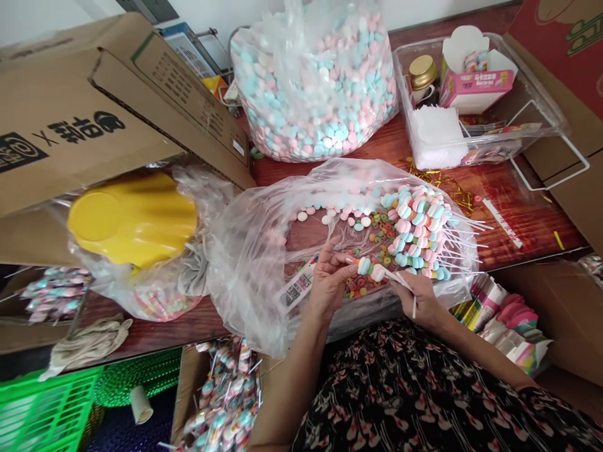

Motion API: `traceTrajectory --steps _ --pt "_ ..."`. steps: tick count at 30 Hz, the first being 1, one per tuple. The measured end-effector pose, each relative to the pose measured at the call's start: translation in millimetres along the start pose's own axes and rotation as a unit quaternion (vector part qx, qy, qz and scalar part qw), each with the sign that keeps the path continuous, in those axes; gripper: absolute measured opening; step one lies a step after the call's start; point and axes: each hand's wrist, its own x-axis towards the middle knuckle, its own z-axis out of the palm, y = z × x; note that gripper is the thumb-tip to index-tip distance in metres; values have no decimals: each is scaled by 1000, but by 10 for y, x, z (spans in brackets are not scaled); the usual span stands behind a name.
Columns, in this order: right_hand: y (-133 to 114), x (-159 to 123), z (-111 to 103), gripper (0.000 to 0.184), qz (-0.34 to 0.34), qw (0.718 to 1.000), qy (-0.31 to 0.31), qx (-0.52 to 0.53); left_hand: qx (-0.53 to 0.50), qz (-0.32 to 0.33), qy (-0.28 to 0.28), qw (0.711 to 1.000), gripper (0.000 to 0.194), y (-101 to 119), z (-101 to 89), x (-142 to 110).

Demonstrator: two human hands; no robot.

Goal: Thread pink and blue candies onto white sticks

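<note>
My left hand (332, 276) pinches the tip end of a candy skewer (371, 269), a white stick threaded with pink, white and blue marshmallow-like pieces. At the stick's bare end, my right hand (417, 294) closes its fingers around the white shaft. Both hands are over a clear plastic bag (254, 251) spread on the table. Just beyond them lies a pile of finished-looking candy skewers (419, 229), their white sticks pointing right. Small ring-shaped candies (382, 229) and loose pastel candies (326, 219) are scattered inside the bag. A printed strip (300, 285) rests beside my left wrist.
A large clear sack of pastel candies (320, 94) stands at the back. To its right is a clear plastic basket (541, 119) with a pink box (478, 88). Cardboard boxes (155, 88) and a yellow bowl (134, 216) occupy the left. Below the edge, a carton holds more skewers (226, 395).
</note>
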Motion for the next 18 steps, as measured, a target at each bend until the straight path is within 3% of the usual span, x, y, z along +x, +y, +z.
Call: traceTrajectory --steps 5,9,12,13,14,16,18 --pt "39 91 -109 24 46 999 23 -17 47 -12 -16 999 80 -113 114 48" --pt "77 98 -163 24 63 998 13 -27 93 -2 -54 994 73 -13 90 198" --pt "135 17 -166 22 117 991 65 9 247 54 -70 965 53 129 27 482" --pt "157 -11 -164 21 141 985 90 28 337 90 -59 935 43 156 17 602" --pt "176 -33 -162 20 161 980 110 46 442 125 -51 887 34 165 15 725" --pt "200 -56 -162 18 173 974 128 64 627 156 -70 761 21 140 32 950" --pt "202 -57 -167 18 154 979 120 60 723 151 -89 669 19 90 53 1109"
